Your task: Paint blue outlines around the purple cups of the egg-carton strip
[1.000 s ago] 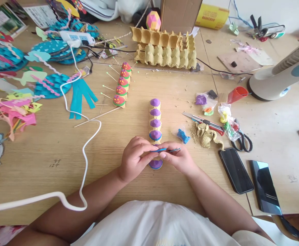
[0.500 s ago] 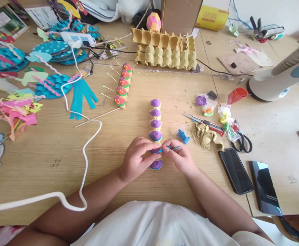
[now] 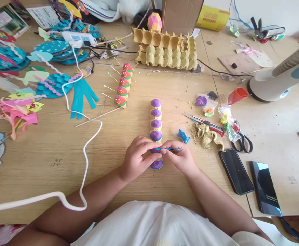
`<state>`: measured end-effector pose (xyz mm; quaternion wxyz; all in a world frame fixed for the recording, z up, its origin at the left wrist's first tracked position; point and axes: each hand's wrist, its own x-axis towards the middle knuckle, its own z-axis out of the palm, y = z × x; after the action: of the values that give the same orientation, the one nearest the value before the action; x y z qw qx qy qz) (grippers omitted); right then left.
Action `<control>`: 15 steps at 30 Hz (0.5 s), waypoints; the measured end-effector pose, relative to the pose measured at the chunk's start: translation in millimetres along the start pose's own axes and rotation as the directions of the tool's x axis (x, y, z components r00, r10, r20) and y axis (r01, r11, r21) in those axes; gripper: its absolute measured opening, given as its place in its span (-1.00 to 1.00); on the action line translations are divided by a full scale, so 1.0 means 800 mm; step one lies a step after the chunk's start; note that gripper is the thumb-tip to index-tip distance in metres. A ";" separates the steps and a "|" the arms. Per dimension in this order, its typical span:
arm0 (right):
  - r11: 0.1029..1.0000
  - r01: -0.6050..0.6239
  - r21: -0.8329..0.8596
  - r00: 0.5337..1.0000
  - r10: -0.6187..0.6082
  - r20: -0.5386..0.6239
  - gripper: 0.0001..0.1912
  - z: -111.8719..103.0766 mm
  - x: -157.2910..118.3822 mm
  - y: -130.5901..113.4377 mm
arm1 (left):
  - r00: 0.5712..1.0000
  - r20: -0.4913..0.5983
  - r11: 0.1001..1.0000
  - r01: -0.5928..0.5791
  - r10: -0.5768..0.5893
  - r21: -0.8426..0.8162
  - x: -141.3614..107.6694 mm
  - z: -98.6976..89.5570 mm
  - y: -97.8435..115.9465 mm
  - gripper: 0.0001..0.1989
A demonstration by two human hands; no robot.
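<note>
An egg-carton strip (image 3: 156, 124) with several purple-topped bumps runs lengthwise in front of me. Blue edging shows on the bumps nearest me. My left hand (image 3: 140, 157) rests at its left side, thumb and fingertips at the second bump from the near end. Between the thumb and fingers of my right hand (image 3: 180, 158) is a thin blue strand (image 3: 173, 149), its left part lying at that same bump. The fingertips partly hide this bump. A lump of blue clay (image 3: 184, 136) in clear wrap lies just beyond my right hand.
A red-and-green decorated strip (image 3: 123, 85) with pins stands back left. A white cable (image 3: 85, 153) crosses the left side. Right are a cutter (image 3: 203, 123), scissors (image 3: 243, 141), a red cup (image 3: 238, 95), phones (image 3: 235, 171) and a fan base (image 3: 264, 87). Egg cartons (image 3: 168, 56) lie behind.
The blue strand has turned to lie more level, and the fingers of my right hand have shifted slightly along it. My left hand has hardly moved.
</note>
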<state>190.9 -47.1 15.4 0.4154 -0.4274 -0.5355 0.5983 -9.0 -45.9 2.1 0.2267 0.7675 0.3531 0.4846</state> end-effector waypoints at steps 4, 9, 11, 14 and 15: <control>0.998 0.043 -0.044 0.998 -0.041 0.046 -0.58 0.001 -0.001 -0.003 | 1.000 0.003 1.000 0.000 0.000 -0.011 0.002 0.000 0.002 -0.74; 0.969 0.181 -0.168 0.981 -0.166 0.099 -0.49 -0.001 0.001 -0.004 | 1.000 0.008 0.999 -0.011 0.011 -0.042 0.005 0.001 0.004 -0.85; 0.958 0.217 -0.190 0.974 -0.199 0.110 -0.45 -0.003 0.001 -0.002 | 1.000 0.002 0.999 -0.004 0.004 -0.050 0.005 0.000 0.005 -0.87; 0.974 0.177 -0.144 0.981 -0.163 0.104 -0.45 -0.005 0.000 0.002 | 1.000 -0.010 1.000 0.011 -0.011 -0.028 0.005 -0.001 0.004 -0.90; 0.985 0.140 -0.105 0.987 -0.130 0.096 -0.48 -0.005 -0.001 0.003 | 1.000 -0.017 1.000 0.013 -0.013 -0.010 0.005 -0.002 0.004 -0.92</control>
<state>194.4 -46.7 13.0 0.4065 -0.3855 -0.6138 0.5563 -8.2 -45.0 7.5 0.2308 0.7599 0.3575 0.4914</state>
